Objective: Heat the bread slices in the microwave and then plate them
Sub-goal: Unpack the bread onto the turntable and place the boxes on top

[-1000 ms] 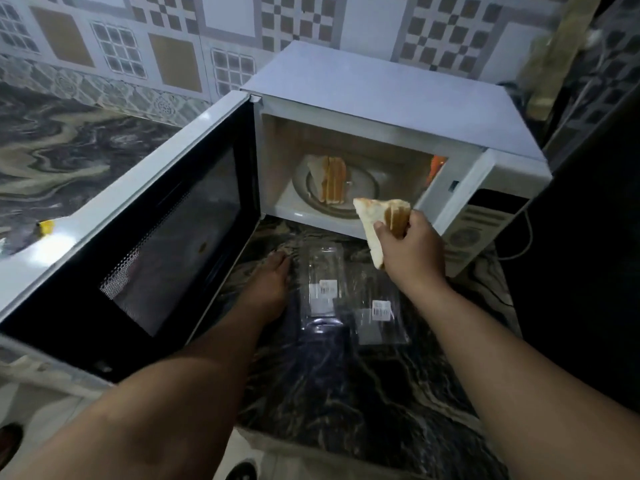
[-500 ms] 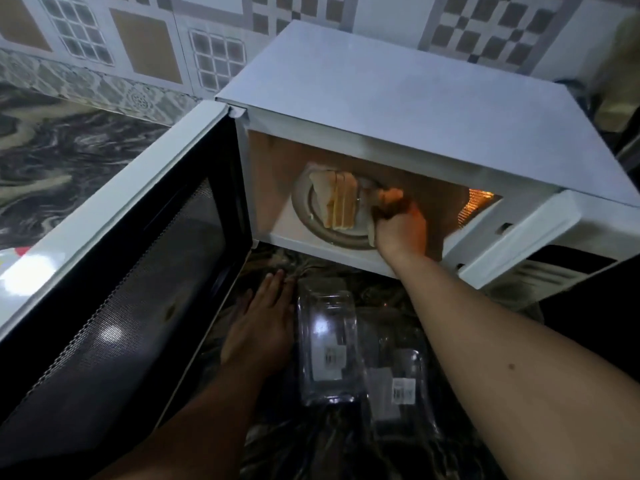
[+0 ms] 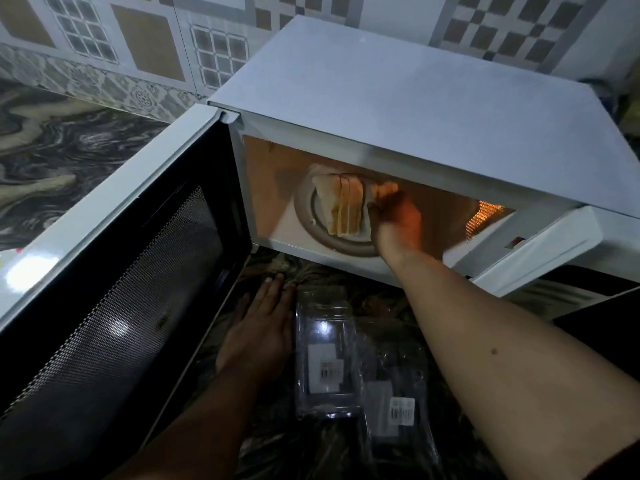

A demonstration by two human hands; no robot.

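A white microwave [image 3: 398,98] stands on the marble counter with its door [image 3: 114,306] swung wide to the left and the inside lit. On its glass turntable [image 3: 311,220] several bread slices [image 3: 341,209] stand on edge, packed side by side. My right hand [image 3: 394,220] reaches into the cavity and holds more bread [image 3: 386,190] against the right side of that stack; my fingers are partly hidden behind it. My left hand [image 3: 259,330] lies flat on the counter just below the microwave opening, fingers straight.
Two clear plastic packages with barcode labels [image 3: 325,358] [image 3: 398,407] lie on the dark marble counter [image 3: 69,161] right of my left hand. The open door blocks the left side. A patterned tile wall [image 3: 145,46] runs behind.
My right hand carried bread from in front of the microwave into the cavity and now sets it beside the stack. The left hand stayed flat on the counter.
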